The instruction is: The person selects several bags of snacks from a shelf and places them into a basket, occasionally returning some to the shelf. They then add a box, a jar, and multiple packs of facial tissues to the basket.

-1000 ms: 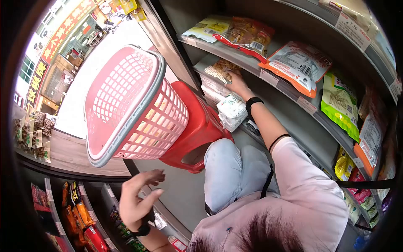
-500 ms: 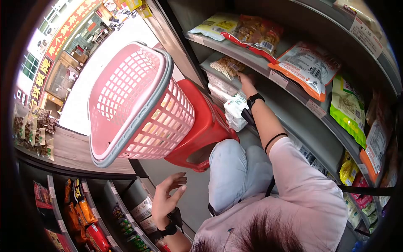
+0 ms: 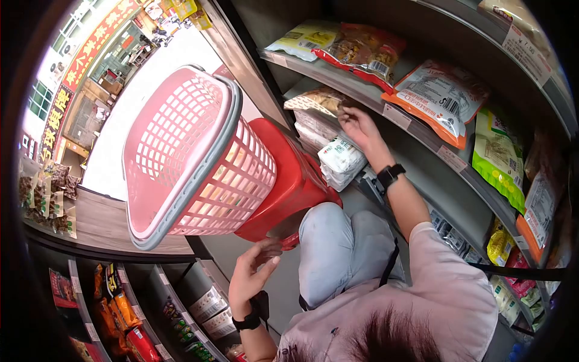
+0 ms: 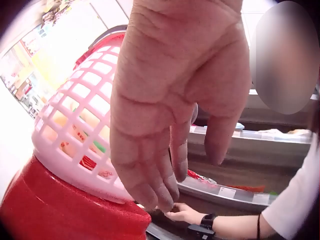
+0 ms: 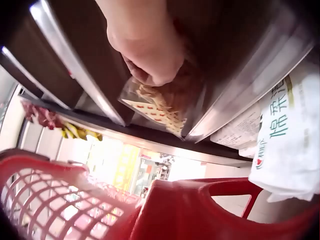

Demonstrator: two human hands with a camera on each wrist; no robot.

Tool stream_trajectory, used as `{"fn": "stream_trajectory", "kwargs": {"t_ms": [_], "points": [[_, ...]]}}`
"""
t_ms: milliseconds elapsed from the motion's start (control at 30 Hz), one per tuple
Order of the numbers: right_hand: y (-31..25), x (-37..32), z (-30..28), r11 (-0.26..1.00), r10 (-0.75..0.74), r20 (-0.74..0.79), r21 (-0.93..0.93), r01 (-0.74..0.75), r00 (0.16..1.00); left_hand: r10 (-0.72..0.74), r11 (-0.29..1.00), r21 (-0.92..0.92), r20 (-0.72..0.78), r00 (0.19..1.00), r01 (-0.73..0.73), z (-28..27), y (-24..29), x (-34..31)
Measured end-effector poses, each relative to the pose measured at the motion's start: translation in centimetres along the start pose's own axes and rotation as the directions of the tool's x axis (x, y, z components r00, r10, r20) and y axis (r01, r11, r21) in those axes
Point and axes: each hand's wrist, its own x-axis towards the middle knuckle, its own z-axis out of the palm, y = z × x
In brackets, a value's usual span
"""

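Where the bag (image 3: pixel 315 101) is: left end of the low shelf (image 3: pixel 440 187), beyond the white pack (image 3: pixel 341 161); resting or lifted, cannot tell.
Right hand (image 3: pixel 364 134): nearer by far, fingertips pinching the bag's right end.
Bag's long axis: seems to run leftward from those fingertips, toward the basket's side.
Left hand (image 3: pixel 253 277): well apart from the bag, near the stool (image 3: pixel 297 187), fingers loosely curved around nothing.
Basket (image 3: pixel 208 183): tilted in view, on the red stool, left of the bag.
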Motion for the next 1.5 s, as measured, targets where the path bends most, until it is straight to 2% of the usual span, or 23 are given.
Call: {"fn": "stream_trajectory", "kwargs": {"t_ms": [33,167,233,300,333,367,500,600,633,700,733,767,833,900,1000,1033,1100,1133,1267,1333,1400,1433,1500], "points": [[0.3,-2.8,0.4,0.994,0.056,-0.002,0.094,-0.055,0.998,-0.001,0.997,-0.076,-0.028,1.0,-0.001,0.8,-0.3,0.9],[2.8,-13.7,-0.9,0.979,0.203,0.201,-0.073,-0.192,0.958,0.076,0.929,-0.361,-0.044,0.996,-0.087,4.3,0.1,3.9],[3.6,-18.8,1.4,0.909,0.244,0.041,-0.359,-0.214,0.969,0.14,0.85,-0.516,0.026,0.99,-0.107,4.7,-0.1,4.4],[2.7,-21.6,-0.5,0.835,0.445,0.27,-0.469,-0.287,0.854,0.19,0.735,-0.676,0.131,0.973,-0.053,4.8,-0.7,4.3],[2.6,-22.8,-0.3,0.789,0.505,0.269,-0.529,-0.312,0.82,0.129,0.719,-0.693,0.069,0.989,-0.045,5.3,0.2,3.4],[2.4,-24.0,0.2,0.739,0.56,0.266,-0.589,-0.328,0.784,0.032,0.75,-0.661,0.008,0.999,-0.019,5.7,2.0,2.5],[1.6,-25.6,5.8,0.537,0.683,0.27,-0.815,-0.217,0.679,0.123,0.914,-0.365,-0.171,0.978,-0.178,5.2,5.8,-0.7],[2.8,-25.3,12.3,0.559,0.616,0.41,-0.829,-0.007,0.672,0.339,0.906,-0.129,-0.349,0.874,-0.403,3.0,7.4,-3.8],[2.8,-24.5,13.4,0.532,0.707,0.435,-0.846,-0.014,0.557,0.43,0.87,-0.056,-0.4,0.809,-0.49,2.4,8.8,-4.6],[4.1,-23.1,17.8,0.62,0.636,0.467,-0.783,-0.047,0.614,0.538,0.811,0.111,-0.528,0.657,-0.575,-0.1,10.2,-5.4],[5.4,-22.4,20.2,0.784,0.458,0.592,-0.62,0.013,0.663,0.559,0.785,0.089,-0.528,0.639,-0.613,-1.1,12.2,-5.5],[5.9,-21.4,22.7,0.753,0.442,0.567,-0.656,0.056,0.695,0.58,0.758,0.071,-0.528,0.62,-0.649,-2.4,14.3,-5.0],[8.5,-18.0,24.6,0.716,0.196,0.671,-0.596,0.363,0.715,0.606,0.733,0.085,-0.531,0.592,-0.674,-5.9,16.1,-4.4],[10.3,-15.6,26.4,0.538,0.003,0.722,-0.585,0.608,0.692,0.544,0.792,0.067,-0.528,0.652,-0.606,-8.7,17.7,-3.3],[12.1,-12.5,27.3,0.145,-0.028,0.894,-0.438,0.887,0.446,0.397,0.901,0.041,-0.476,0.785,-0.431,-12.4,17.5,-0.6],[13.5,-11.9,27.2,0.116,-0.105,0.907,-0.396,0.911,0.408,0.348,0.925,0.04,-0.486,0.802,-0.377,-12.5,17.6,0.1],[13.6,-11.6,27.4,0.06,0.155,0.888,-0.446,0.893,0.433,0.198,0.954,-0.11,-0.471,0.86,-0.28,-14.2,17.3,1.4],[13.5,-11.7,27.6,-0.061,0.328,0.78,-0.546,0.836,0.533,0.14,0.964,-0.129,-0.489,0.861,-0.231,-14.5,17.7,1.9],[15.9,-9.9,25.4,-0.321,0.024,0.93,-0.342,0.883,0.368,0.037,0.965,-0.217,-0.454,0.89,-0.15,-16.4,18.0,3.9],[15.6,-10.1,25.2,-0.406,0.133,0.899,-0.335,0.85,0.417,-0.11,0.986,0.09,-0.299,0.948,0.143,-16.4,18.5,3.6],[15.4,-10.5,25.3,-0.436,0.185,0.88,-0.325,0.839,0.437,-0.293,0.854,0.391,-0.187,0.938,0.344,-16.9,18.6,3.8],[16.1,-10.3,25.1,-0.476,0.035,0.957,-0.237,0.847,0.287,-0.349,0.76,0.57,-0.05,0.936,0.314,-18.2,17.5,4.6],[15.6,-10.5,24.8,-0.48,0.143,0.914,-0.271,0.834,0.379,-0.456,0.647,0.708,0.06,0.888,0.284,-18.2,16.8,5.2]]}}
